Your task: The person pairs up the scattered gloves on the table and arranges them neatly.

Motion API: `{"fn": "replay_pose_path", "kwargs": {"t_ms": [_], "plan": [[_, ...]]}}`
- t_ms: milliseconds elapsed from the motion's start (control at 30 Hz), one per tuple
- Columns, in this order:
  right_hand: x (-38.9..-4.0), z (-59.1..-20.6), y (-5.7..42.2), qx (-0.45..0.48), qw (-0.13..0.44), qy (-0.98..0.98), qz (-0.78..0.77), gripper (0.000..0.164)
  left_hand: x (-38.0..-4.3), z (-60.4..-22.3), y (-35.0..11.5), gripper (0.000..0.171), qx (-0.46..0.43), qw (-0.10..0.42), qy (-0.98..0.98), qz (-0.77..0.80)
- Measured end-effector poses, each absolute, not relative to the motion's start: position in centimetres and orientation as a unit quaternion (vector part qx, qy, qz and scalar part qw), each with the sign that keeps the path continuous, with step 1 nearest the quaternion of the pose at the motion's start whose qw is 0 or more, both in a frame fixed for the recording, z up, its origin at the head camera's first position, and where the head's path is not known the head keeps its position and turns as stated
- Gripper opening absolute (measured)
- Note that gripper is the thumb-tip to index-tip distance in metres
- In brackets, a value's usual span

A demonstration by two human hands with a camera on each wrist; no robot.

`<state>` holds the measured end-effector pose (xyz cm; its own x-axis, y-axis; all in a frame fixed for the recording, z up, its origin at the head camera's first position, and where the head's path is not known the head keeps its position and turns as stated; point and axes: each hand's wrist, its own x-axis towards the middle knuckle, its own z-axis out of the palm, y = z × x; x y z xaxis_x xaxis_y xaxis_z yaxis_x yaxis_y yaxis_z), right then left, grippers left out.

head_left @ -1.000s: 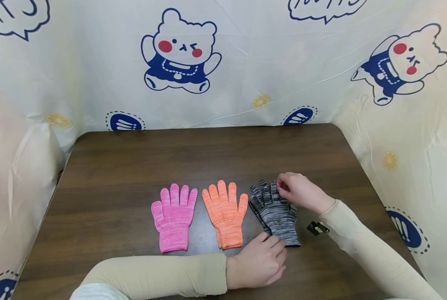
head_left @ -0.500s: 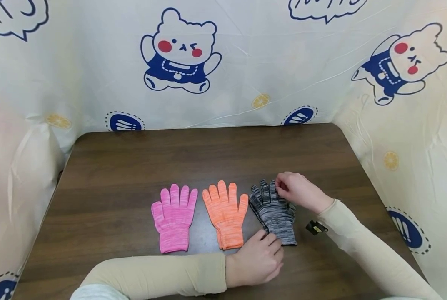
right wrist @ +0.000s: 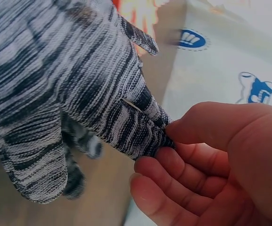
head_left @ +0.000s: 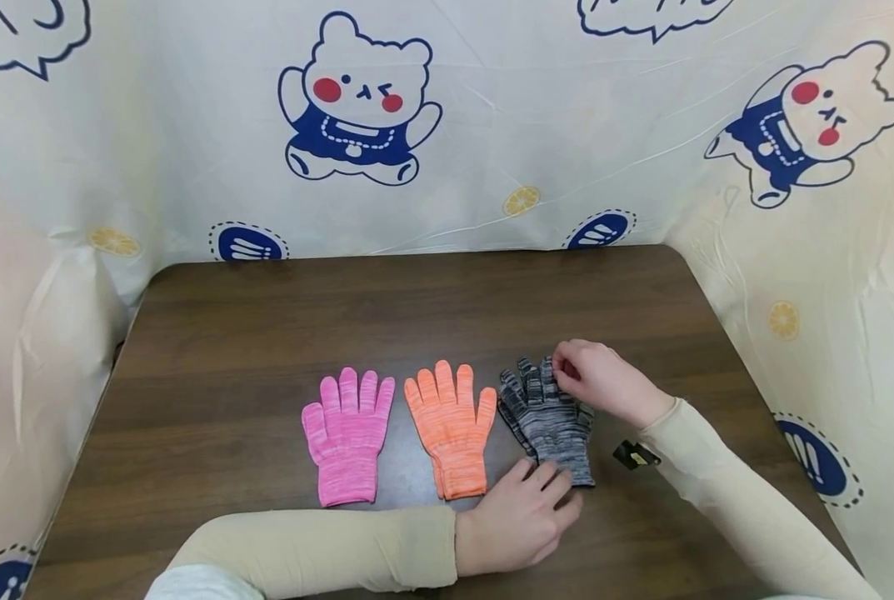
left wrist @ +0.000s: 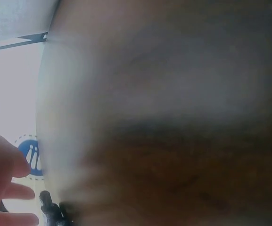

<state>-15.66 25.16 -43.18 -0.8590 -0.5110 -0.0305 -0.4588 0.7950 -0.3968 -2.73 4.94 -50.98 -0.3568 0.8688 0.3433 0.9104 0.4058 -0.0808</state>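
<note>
A pair of black-and-grey knit gloves [head_left: 559, 433] lies at the right of a row on the table, one glove mostly covering the other. My right hand [head_left: 604, 379] pinches a fingertip of the upper glove between thumb and fingers, as the right wrist view shows with the striped knit glove [right wrist: 88, 70] close up. By the cuff is my left hand [head_left: 521, 518], its fingers loosely bent and spread. In the left wrist view, the fingers [left wrist: 18, 190] show apart at the left edge; whether they touch the cuff cannot be made out.
An orange glove [head_left: 454, 429] lies left of the grey pair, and a pink glove [head_left: 349, 442] farther left. Brown wooden tabletop [head_left: 387, 308] extends behind them. A printed curtain [head_left: 491, 125] surrounds the table's back and sides. Most of the left wrist view is blurred.
The grey gloves' cuff has shifted slightly left and away from me. My left hand's fingers have spread apart near it. The right hand keeps its pinch almost in place.
</note>
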Motion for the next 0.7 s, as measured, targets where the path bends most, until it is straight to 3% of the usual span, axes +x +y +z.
{"fn": "replay_pose_path", "kwargs": {"t_ms": [367, 567, 700], "plan": [[-15.7, -44.2, 25.1, -0.293, 0.083, 0.929, -0.212, 0.007, -2.5, -51.0, 5.1, 0.044, -0.537, 0.165, -0.827, -0.025], [-15.8, -44.8, 25.9, -0.28, 0.089, 0.933, -0.208, 0.009, -2.9, -51.0, 5.3, 0.029, -0.531, 0.173, -0.829, -0.031], [-15.6, -44.6, 26.6, -0.274, 0.151, 0.93, -0.192, 0.007, -3.7, -50.9, 5.6, 0.019, -0.506, 0.181, -0.842, -0.039]]}}
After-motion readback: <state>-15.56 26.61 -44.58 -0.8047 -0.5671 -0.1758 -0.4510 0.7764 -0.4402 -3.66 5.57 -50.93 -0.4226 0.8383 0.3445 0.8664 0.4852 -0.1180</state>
